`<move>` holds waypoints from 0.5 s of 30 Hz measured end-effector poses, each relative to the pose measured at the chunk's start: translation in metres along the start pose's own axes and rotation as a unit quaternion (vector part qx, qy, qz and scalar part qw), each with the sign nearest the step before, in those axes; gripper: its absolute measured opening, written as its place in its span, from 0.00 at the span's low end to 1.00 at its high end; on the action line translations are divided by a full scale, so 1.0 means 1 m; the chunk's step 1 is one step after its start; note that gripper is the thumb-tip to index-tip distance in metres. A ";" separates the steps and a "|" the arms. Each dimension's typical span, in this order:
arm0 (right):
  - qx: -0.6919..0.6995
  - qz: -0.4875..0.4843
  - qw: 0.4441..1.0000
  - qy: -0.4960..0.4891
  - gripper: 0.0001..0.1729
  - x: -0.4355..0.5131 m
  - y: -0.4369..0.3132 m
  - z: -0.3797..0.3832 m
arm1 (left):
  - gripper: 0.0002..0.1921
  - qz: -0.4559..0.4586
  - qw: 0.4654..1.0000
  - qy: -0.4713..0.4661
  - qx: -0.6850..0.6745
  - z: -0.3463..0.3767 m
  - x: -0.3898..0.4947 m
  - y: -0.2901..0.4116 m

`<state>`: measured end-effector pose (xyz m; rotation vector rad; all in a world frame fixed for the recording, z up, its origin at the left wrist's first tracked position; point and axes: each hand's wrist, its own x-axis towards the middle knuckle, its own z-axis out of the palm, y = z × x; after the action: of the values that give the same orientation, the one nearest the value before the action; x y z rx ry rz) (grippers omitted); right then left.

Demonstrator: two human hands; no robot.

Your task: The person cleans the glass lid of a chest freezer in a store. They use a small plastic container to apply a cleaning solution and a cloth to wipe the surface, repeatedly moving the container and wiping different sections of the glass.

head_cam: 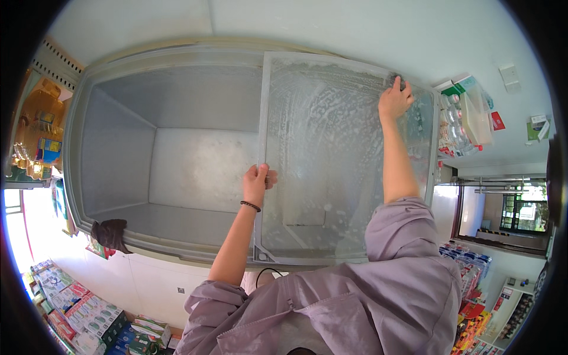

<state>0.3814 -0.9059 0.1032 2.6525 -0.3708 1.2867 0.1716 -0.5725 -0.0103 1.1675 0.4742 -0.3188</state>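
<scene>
A chest freezer lies before me, its left half uncovered and showing a bare metal inner floor (199,168). A framed sliding glass lid (328,146), smeared with whitish suds and drops, covers the right half. My left hand (259,182) grips the lid's left frame edge, thumb above and fingers curled beneath the glass. My right hand (396,100) presses a dark scouring pad (395,80) against the glass near its far right corner. A dark wet cloth (110,234) hangs over the freezer's near left rim (177,255).
Bottles of amber liquid (42,128) stand on a shelf at the left. Clear plastic bottles (455,124) and folders are beyond the freezer's right end. Boxed goods (88,310) lie at lower left; packed bottles (470,266) stand at lower right. A pale wall runs behind.
</scene>
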 end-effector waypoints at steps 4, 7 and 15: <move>0.175 0.063 0.979 -0.079 0.15 -0.006 -0.091 -0.001 | 0.14 -0.002 1.000 0.001 0.003 -0.001 0.004 0.001; 0.340 0.048 0.937 -0.063 0.18 -0.036 -0.182 0.006 | 0.14 -0.022 1.000 0.000 0.014 0.003 0.000 0.006; 0.267 -0.270 0.906 -0.186 0.22 -0.030 -0.204 -0.008 | 0.15 -0.024 0.998 0.015 0.063 0.007 0.001 0.010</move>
<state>0.4171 -0.7046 0.0754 3.0935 0.7453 0.7740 0.1786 -0.5759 -0.0006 1.2865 0.5145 -0.3765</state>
